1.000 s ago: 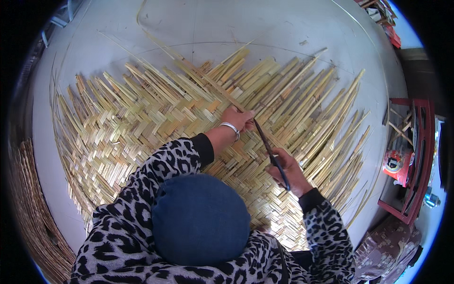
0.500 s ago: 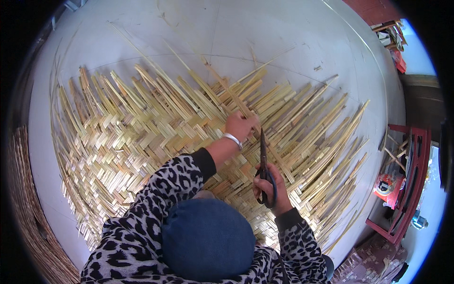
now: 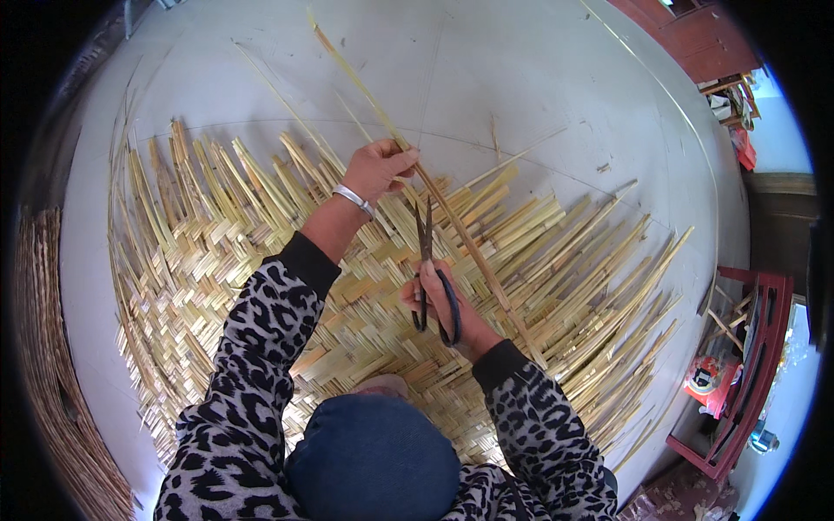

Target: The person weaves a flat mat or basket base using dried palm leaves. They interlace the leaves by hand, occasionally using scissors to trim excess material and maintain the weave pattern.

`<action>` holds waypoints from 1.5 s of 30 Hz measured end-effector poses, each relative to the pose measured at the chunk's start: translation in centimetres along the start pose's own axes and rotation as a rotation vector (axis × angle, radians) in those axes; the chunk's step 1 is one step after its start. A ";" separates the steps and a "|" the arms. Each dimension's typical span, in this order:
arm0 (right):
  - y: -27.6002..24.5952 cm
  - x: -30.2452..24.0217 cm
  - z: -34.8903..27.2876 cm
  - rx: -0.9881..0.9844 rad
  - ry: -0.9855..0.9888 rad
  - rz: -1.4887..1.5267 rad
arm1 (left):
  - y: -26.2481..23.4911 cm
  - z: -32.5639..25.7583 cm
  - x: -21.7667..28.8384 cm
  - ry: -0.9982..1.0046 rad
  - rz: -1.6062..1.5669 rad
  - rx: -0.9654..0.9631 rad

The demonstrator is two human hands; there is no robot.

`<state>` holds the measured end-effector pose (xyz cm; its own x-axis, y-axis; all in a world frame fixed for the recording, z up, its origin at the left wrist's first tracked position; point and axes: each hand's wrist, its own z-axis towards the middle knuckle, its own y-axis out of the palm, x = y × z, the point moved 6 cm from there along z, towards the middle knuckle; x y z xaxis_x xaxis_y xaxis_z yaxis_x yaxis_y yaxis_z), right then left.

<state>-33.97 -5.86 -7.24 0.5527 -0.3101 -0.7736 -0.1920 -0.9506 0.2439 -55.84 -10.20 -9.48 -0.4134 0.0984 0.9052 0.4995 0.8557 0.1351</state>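
A long, narrow reed strip (image 3: pixel 465 233) runs from the far floor down across the right half of a woven reed mat (image 3: pixel 261 265). My left hand (image 3: pixel 380 170) pinches this strip beyond the middle of the mat, thumb against it. In my right hand (image 3: pixel 443 300) is a pair of dark-handled scissors (image 3: pixel 426 230), blades pointing away from me and slightly parted. Their tips are close to the strip, just below my left hand; whether they touch it I cannot tell. Loose reed ends stick out along the mat's far and right edges.
On the right stands a red wooden frame (image 3: pixel 757 365) with a red container (image 3: pixel 714 382) beside it. A rolled brown mat (image 3: pixel 48 347) lies along the left edge. Pale floor (image 3: pixel 521 61) surrounds the weaving, with small scraps scattered on it.
My left hand has moved away from me and left, farther along the strip. My right hand has moved left and farther out, and the scissor blades have parted.
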 end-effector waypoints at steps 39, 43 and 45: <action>1.0 0.4 1.3 0.355 -0.151 -0.177 | -1.1 -7.4 -2.7 0.192 -0.069 0.252; -2.3 4.1 -4.0 0.512 -0.339 -0.899 | 2.4 -10.8 -9.1 0.045 -0.207 0.080; -4.6 8.6 -7.6 0.509 -0.081 -1.058 | 4.8 -14.4 -13.3 -0.134 -0.128 -0.008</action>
<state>-22.13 -4.22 -10.55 0.5813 0.6497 -0.4899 0.0196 -0.6130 -0.7898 -36.98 -14.73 -15.08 -0.5715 0.0560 0.8187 0.4421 0.8615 0.2497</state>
